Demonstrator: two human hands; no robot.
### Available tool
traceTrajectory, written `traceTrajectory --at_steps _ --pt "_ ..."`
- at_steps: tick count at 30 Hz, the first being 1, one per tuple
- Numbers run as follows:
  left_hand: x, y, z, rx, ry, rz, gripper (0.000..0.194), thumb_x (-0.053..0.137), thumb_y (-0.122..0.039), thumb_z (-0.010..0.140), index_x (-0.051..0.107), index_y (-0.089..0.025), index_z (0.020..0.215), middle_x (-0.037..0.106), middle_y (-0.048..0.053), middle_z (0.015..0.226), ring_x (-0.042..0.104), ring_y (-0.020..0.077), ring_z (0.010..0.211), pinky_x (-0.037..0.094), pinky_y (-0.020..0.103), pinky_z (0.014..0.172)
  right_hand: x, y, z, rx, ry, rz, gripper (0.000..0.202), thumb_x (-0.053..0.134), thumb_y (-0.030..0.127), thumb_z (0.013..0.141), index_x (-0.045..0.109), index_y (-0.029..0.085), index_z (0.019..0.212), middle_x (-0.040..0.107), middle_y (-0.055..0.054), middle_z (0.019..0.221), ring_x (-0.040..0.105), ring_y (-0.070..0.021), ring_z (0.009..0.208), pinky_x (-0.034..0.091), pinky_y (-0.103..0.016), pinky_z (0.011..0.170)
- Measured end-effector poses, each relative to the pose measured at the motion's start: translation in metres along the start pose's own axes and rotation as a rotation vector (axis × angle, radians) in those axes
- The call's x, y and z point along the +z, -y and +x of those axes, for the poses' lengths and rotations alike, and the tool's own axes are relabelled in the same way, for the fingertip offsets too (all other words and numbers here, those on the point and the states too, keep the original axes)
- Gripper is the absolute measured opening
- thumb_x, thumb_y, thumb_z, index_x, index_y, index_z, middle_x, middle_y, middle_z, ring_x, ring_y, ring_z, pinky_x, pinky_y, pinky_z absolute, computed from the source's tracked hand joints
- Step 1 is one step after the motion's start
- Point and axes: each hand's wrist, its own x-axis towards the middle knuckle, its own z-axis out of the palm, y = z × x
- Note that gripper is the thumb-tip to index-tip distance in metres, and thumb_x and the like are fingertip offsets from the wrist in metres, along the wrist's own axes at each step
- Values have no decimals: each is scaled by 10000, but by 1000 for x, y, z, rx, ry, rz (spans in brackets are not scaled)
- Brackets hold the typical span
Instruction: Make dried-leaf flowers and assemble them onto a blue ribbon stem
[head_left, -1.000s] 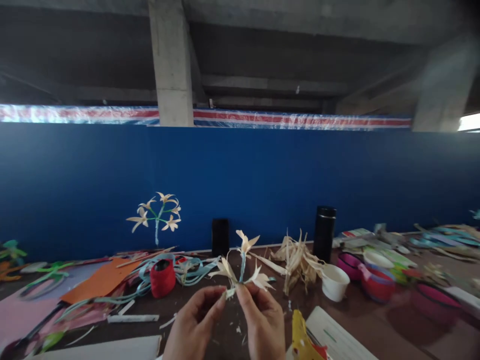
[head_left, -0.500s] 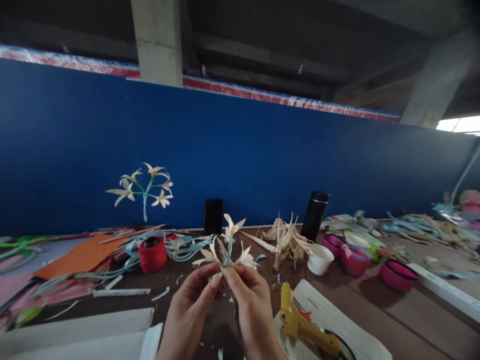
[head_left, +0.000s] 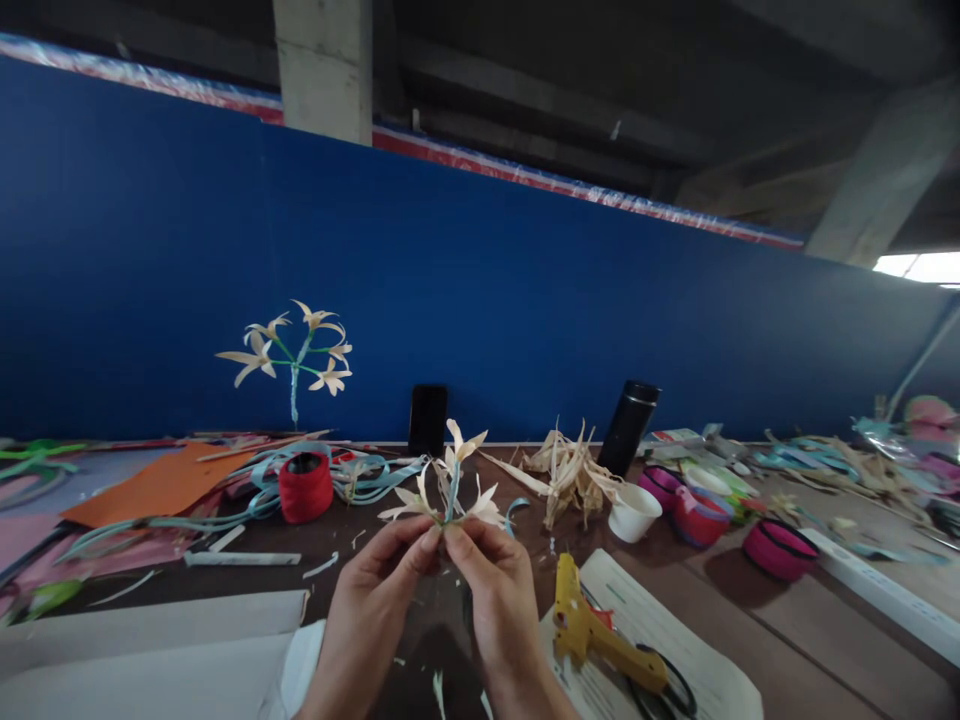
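Note:
Between my hands, over the brown table, stands a handmade flower stem (head_left: pixel 454 482) with several cream, husk-like blossoms on a pale green stalk. My left hand (head_left: pixel 382 590) pinches its lower part from the left, thumb and fingertips together. From the right, my right hand (head_left: pixel 491 585) pinches the same spot, its thumb close to the left one. The bottom of the stalk is hidden by my fingers. A similar finished-looking flower spray (head_left: pixel 295 360) stands upright before the blue partition at the left.
A yellow glue gun (head_left: pixel 592 630) lies on printed paper at the right. Behind are dried husks (head_left: pixel 566 475), a white cup (head_left: pixel 634 512), a black bottle (head_left: pixel 630 428) and a phone (head_left: pixel 428 420). A red roll (head_left: pixel 305 488) and orange sheet (head_left: pixel 146 485) lie left.
The camera view has shifted and tilted slightly. Both hands keep their pinch on the flower stem, which leans a little differently.

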Motion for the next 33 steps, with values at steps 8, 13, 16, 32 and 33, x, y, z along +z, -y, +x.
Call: traceTrajectory --at_steps 8,13,16,32,33 --pt "-4 11 9 -11 -27 -69 298 737 -389 641 716 -157 828 720 30 774 643 157 648 533 245 631 -1 -5 -1 30 17 -98 164 652 291 775 746 159 749 653 -16 631 555 -148 652 445 -247 656" --pt "-5 6 8 66 -52 112 301 721 -398 653 720 -173 853 712 18 747 624 144 632 513 222 609 -4 -3 1 -1 54 -187 190 607 284 809 747 157 833 674 -31 703 566 -159 689 436 -258 689" --pt "-6 3 7 86 -47 164 304 698 -409 675 719 -174 866 709 23 756 624 152 648 509 229 620 -5 -3 0 -5 34 -219 184 613 270 805 743 166 884 690 -37 742 586 -170 732 442 -263 711" --pt "-6 4 9 158 -92 164 225 712 -381 663 719 -186 776 689 35 853 607 196 866 450 273 816 -2 -8 1 49 -19 -149 197 645 330 768 735 157 735 642 -10 636 561 -146 656 432 -234 656" --pt "-6 5 9 148 -103 144 231 719 -378 656 717 -185 782 687 33 853 607 195 865 450 272 816 -2 -9 2 61 -26 -130 201 647 335 765 736 156 739 641 -11 635 561 -147 655 430 -235 656"
